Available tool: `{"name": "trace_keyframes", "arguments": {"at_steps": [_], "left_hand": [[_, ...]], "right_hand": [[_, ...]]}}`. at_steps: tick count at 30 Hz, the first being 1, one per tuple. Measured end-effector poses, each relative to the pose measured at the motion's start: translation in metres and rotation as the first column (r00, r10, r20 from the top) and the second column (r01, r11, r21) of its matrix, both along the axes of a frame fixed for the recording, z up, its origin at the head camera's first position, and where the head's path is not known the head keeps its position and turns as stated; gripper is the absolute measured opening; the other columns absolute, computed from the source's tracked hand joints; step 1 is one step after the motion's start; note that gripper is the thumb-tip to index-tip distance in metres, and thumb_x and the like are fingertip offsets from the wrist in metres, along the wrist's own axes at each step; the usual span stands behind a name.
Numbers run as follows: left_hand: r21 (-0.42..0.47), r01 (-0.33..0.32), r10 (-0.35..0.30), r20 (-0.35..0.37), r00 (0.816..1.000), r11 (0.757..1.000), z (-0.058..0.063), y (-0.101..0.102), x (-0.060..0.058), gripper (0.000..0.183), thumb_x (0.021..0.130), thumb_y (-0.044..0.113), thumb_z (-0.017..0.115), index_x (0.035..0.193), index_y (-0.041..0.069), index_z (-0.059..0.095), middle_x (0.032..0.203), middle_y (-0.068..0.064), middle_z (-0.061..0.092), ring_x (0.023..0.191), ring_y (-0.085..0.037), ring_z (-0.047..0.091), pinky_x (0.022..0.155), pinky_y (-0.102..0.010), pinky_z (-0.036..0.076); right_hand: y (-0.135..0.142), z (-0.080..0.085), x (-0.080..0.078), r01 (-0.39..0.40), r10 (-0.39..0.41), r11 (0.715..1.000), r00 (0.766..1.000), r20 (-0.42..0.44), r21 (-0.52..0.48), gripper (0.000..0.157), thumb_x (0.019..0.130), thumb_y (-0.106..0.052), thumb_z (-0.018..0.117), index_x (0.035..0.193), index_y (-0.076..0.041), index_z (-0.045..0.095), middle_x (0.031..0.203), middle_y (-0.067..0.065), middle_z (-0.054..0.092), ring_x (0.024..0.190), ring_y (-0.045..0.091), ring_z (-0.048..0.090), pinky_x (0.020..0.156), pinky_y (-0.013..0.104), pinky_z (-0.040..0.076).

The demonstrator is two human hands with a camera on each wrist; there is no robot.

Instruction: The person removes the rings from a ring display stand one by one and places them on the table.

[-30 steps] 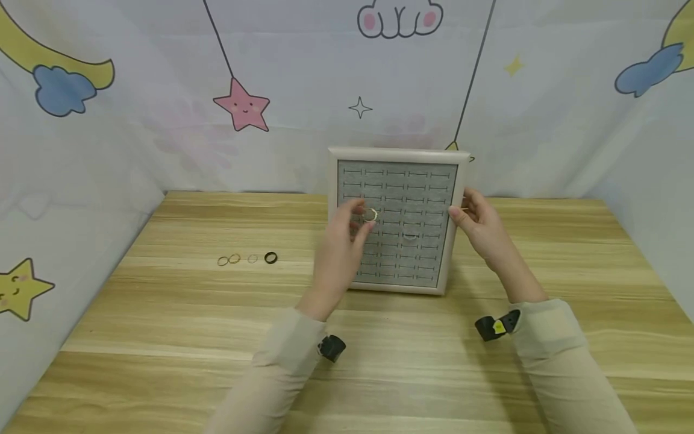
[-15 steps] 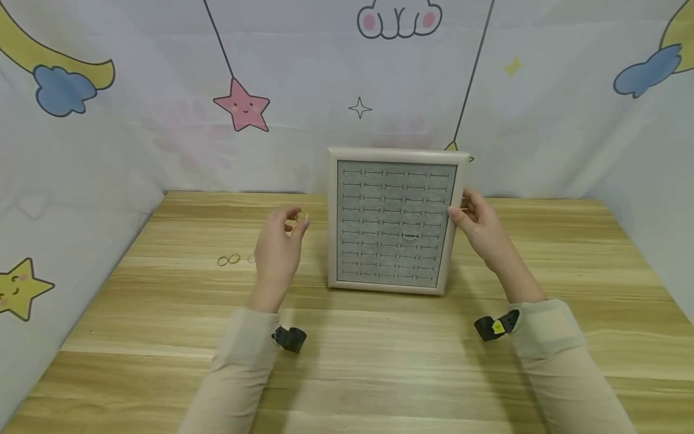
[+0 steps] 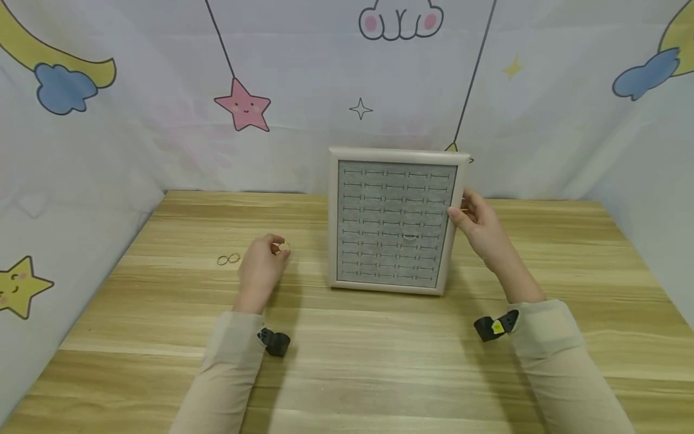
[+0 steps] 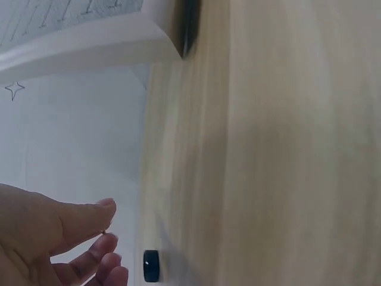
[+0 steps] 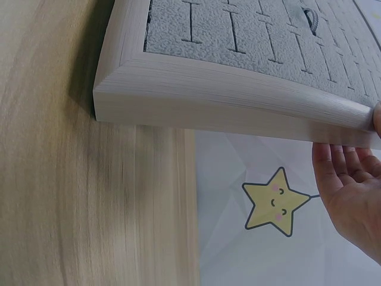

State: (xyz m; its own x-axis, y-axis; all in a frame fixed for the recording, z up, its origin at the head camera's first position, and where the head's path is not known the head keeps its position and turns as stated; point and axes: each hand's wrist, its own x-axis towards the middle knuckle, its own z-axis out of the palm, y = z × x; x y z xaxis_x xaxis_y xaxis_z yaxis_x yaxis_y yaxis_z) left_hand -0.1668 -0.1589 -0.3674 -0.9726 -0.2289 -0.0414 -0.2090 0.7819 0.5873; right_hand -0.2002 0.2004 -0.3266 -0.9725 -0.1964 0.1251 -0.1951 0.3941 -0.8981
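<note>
My left hand [image 3: 260, 270] pinches a thin gold-coloured ring [image 3: 284, 246] between thumb and fingertips, low over the table, left of a framed ring display [image 3: 397, 154]. That display stands upright, with a grey slotted pad inside a pale frame. At its right edge my right hand [image 3: 479, 232] grips the frame, thumb in front and fingers behind. One ring [image 3: 409, 237] sits in a slot of the pad; it also shows as a dark band [image 5: 311, 21] in the right wrist view. In the left wrist view a black ring [image 4: 151, 266] is near my left fingertips; my hand hides it in the head view.
Two thin rings [image 3: 228, 259] lie side by side on the wooden table [image 3: 368, 361], left of my left hand. A printed cloth backdrop [image 3: 303, 108] with stars and clouds hangs behind the table and along its sides.
My left hand, with the ring in its fingers, has moved left from in front of the display and down towards the rings on the table. The right hand and display stay put.
</note>
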Motion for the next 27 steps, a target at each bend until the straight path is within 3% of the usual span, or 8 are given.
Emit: {"name": "trace_keyframes", "arguments": {"at_steps": [7,14,21,27], "left_hand": [[-0.014,0.022,-0.021,0.074,0.997,1.000,-0.008,-0.009,0.001,0.034,0.095,0.016,0.058,0.125,0.001,0.059,0.113,-0.018,0.063,0.093,-0.029,0.060,0.063,-0.030,0.047],[-0.023,0.022,-0.019,0.104,0.994,1.000,-0.012,-0.010,-0.001,0.034,0.095,0.016,0.057,0.126,0.003,0.059,0.116,-0.018,0.064,0.096,-0.030,0.062,0.066,-0.035,0.049],[-0.035,0.032,-0.028,0.115,0.993,0.999,-0.014,-0.009,-0.002,0.032,0.095,0.018,0.056,0.125,0.006,0.060,0.113,-0.016,0.062,0.089,-0.026,0.056,0.060,-0.029,0.042],[-0.059,0.040,-0.033,0.114,0.993,0.997,-0.014,-0.007,-0.002,0.032,0.095,0.017,0.055,0.125,0.005,0.061,0.111,-0.018,0.060,0.087,-0.026,0.055,0.059,-0.029,0.042]], "right_hand": [[0.000,-0.001,-0.001,0.000,0.000,1.000,1.000,0.008,0.004,0.055,0.102,-0.025,0.042,0.148,0.000,0.025,0.121,0.011,0.048,0.097,-0.003,0.049,0.082,0.007,0.043],[0.000,0.000,0.000,0.005,-0.005,1.000,1.000,0.012,-0.011,0.055,0.103,-0.024,0.042,0.148,0.001,0.025,0.120,0.010,0.047,0.098,-0.002,0.049,0.082,0.007,0.043],[0.000,0.000,0.000,0.008,-0.008,1.000,1.000,0.007,-0.012,0.055,0.102,-0.025,0.042,0.148,0.001,0.024,0.121,0.012,0.047,0.098,-0.003,0.049,0.082,0.006,0.043],[0.000,-0.001,0.000,0.007,-0.007,1.000,1.000,-0.003,-0.024,0.054,0.102,-0.024,0.042,0.147,0.002,0.027,0.116,0.005,0.048,0.096,-0.003,0.049,0.082,0.006,0.043]]}}
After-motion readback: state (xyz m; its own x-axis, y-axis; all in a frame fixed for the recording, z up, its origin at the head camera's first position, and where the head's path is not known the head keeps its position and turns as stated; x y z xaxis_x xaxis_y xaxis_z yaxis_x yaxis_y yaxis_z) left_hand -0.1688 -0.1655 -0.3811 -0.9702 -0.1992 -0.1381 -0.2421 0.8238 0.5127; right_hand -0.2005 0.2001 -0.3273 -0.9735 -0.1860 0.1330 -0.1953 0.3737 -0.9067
